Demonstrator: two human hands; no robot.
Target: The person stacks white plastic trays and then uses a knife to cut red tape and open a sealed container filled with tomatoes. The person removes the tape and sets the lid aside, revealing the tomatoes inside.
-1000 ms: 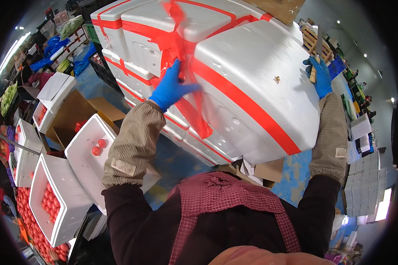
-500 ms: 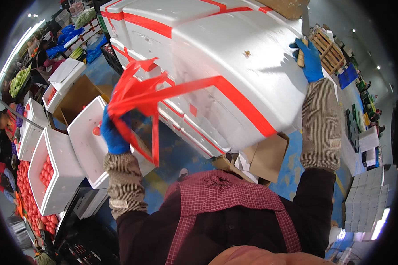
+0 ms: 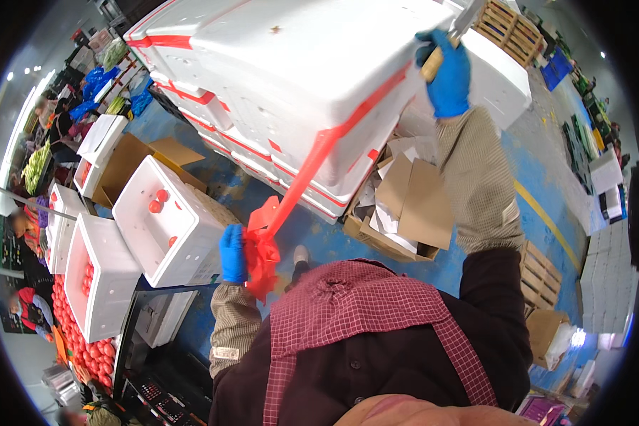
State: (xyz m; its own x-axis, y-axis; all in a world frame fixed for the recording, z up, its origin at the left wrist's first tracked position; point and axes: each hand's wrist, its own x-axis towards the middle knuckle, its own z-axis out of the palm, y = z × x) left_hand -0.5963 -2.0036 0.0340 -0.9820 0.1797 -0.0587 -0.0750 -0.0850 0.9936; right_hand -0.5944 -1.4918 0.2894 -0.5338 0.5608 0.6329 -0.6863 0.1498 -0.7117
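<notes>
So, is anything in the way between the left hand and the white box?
Nothing visible blocks it: only the red tape spans the open gap, slanting from the left hand up to the edge of the white box.

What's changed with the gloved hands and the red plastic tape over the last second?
The blue-gloved left hand has come down from the large white foam box toward the person's body, gripping bunched red plastic tape. More tape has peeled off; it now stretches from the box's edge to that hand. The blue-gloved right hand still holds the wooden-handled knife.
</notes>
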